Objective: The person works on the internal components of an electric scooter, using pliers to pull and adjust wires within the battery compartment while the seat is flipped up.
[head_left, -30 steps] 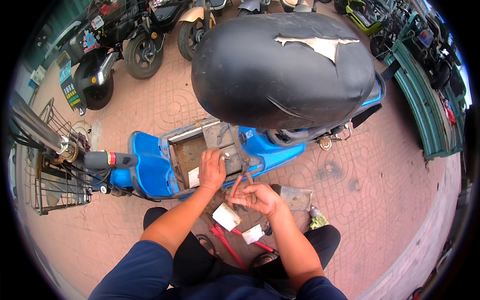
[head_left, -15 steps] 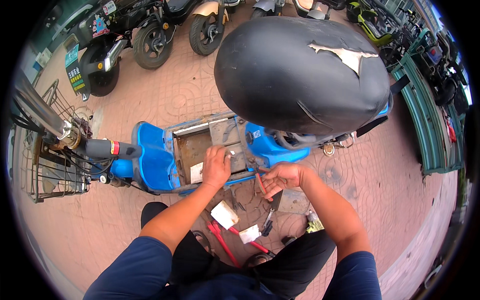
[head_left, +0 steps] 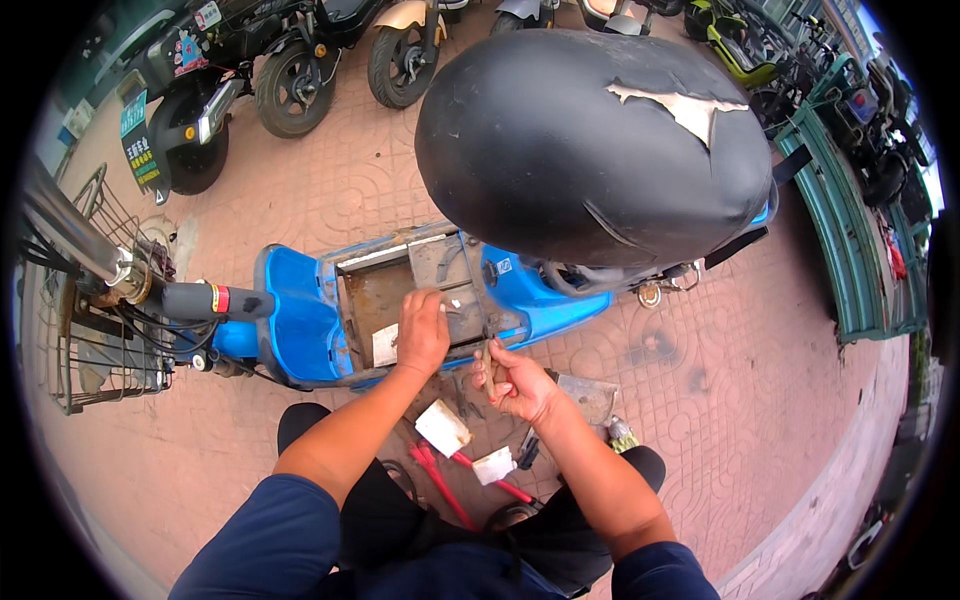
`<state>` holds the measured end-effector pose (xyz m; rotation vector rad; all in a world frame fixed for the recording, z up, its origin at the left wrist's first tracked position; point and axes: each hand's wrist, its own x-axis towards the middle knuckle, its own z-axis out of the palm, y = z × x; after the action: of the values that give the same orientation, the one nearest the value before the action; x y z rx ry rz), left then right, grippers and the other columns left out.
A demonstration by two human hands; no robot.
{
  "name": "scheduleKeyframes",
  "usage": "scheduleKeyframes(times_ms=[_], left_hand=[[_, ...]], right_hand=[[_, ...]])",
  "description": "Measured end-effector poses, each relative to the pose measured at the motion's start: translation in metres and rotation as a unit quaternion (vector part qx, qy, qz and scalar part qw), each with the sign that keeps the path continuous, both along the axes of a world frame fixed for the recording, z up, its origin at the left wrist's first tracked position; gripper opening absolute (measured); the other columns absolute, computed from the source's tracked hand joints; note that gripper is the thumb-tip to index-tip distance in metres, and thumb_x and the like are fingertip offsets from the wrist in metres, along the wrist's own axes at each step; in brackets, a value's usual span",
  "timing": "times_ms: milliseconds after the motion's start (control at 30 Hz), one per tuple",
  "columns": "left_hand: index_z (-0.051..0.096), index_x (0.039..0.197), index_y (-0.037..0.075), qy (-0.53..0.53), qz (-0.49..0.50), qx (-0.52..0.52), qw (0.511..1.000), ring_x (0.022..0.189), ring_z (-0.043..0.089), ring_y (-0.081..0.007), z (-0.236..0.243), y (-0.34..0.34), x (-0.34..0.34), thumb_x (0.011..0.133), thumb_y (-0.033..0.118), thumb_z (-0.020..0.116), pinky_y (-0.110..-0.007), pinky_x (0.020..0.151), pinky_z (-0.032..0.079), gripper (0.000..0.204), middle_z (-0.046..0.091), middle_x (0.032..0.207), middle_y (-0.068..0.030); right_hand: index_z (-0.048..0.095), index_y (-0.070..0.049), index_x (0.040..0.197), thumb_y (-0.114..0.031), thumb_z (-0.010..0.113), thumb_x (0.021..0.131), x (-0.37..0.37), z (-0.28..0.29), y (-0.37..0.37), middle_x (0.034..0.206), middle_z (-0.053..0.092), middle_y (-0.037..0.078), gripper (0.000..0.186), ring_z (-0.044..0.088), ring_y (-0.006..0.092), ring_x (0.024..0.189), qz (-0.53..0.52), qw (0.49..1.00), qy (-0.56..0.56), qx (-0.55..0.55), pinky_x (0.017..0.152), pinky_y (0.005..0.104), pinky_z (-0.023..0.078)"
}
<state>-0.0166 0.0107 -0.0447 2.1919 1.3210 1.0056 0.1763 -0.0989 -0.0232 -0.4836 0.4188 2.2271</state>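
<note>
A blue electric scooter (head_left: 300, 310) stands crosswise in front of me, its footboard compartment (head_left: 365, 295) uncovered and dirty inside. My left hand (head_left: 424, 332) is at that compartment, fingers curled down against the edge of a grey, dusty block (head_left: 440, 265); what the fingertips grip is hidden. A white piece (head_left: 385, 345) lies inside beside that hand. Close to the scooter's near edge, my right hand (head_left: 517, 385) is closed around pliers (head_left: 488, 365) with reddish handles, their tip pointing at the block's near corner.
The torn black seat (head_left: 590, 150) overhangs on the right. Between my feet lie a red long-handled tool (head_left: 440, 485), white blocks (head_left: 443, 428) and a grey panel (head_left: 590, 398). A wire basket (head_left: 100, 330) is at left, a green cart (head_left: 840, 230) at right, and parked scooters (head_left: 295, 90) behind.
My right hand has moved left and its fingers have closed around the pliers, which it held more loosely before. My left hand stays at the compartment. The whole view has shifted slightly.
</note>
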Motion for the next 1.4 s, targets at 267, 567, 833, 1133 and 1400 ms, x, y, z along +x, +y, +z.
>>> scheduleKeyframes(times_ms=[267,567,833,1133,1400], left_hand=[[0.066,0.113,0.0,0.013,0.007,0.018,1.0,0.117,0.055,-0.043,0.001,0.0,0.0,0.093,0.001,0.057,-0.05,0.105,0.045,0.022,0.064,0.122,-0.0201],[0.066,0.114,-0.001,0.013,0.01,0.022,1.0,0.118,0.055,-0.0423,-0.003,-0.001,0.002,0.091,0.003,0.06,-0.05,0.106,0.045,0.024,0.064,0.123,-0.0196],[0.067,0.114,0.0,-0.002,0.013,0.011,1.0,0.117,0.057,-0.0418,-0.008,0.003,-0.003,0.091,0.004,0.06,-0.049,0.106,0.046,0.024,0.066,0.122,-0.0186],[0.068,0.111,0.001,-0.028,0.016,-0.012,0.999,0.116,0.058,-0.0413,-0.006,0.004,-0.003,0.092,0.002,0.056,-0.048,0.104,0.047,0.023,0.067,0.119,-0.0187],[0.067,0.111,0.0,-0.022,0.012,-0.002,1.0,0.115,0.057,-0.0413,-0.004,0.003,-0.001,0.093,0.003,0.056,-0.049,0.104,0.046,0.021,0.066,0.118,-0.0193]], right_hand=[[0.057,0.001,0.128,-0.018,0.055,0.11,-0.046,0.01,-0.038,0.126,0.067,0.022,0.026,0.069,0.0356,0.116,-0.184,0.953,-0.231,0.065,0.094,0.042,0.061],[0.045,0.017,0.136,0.002,0.05,0.101,-0.025,0.008,-0.02,0.141,0.057,0.036,0.039,0.055,0.0519,0.137,-0.096,0.982,-0.128,0.098,0.113,0.0552,0.054],[0.039,0.022,0.138,0.015,0.046,0.086,-0.037,0.001,-0.021,0.152,0.042,0.042,0.053,0.041,0.0596,0.145,-0.115,0.988,-0.014,0.105,0.118,0.0578,0.049],[0.046,0.02,0.13,0.003,0.051,0.1,-0.033,0.002,-0.001,0.145,0.05,0.041,0.035,0.05,0.0546,0.14,-0.187,0.976,-0.037,0.106,0.117,0.0538,0.051],[0.057,0.01,0.128,-0.018,0.053,0.11,-0.031,0.025,-0.032,0.129,0.066,0.031,0.034,0.067,0.0446,0.121,-0.064,0.976,-0.201,0.061,0.098,0.0461,0.062]])
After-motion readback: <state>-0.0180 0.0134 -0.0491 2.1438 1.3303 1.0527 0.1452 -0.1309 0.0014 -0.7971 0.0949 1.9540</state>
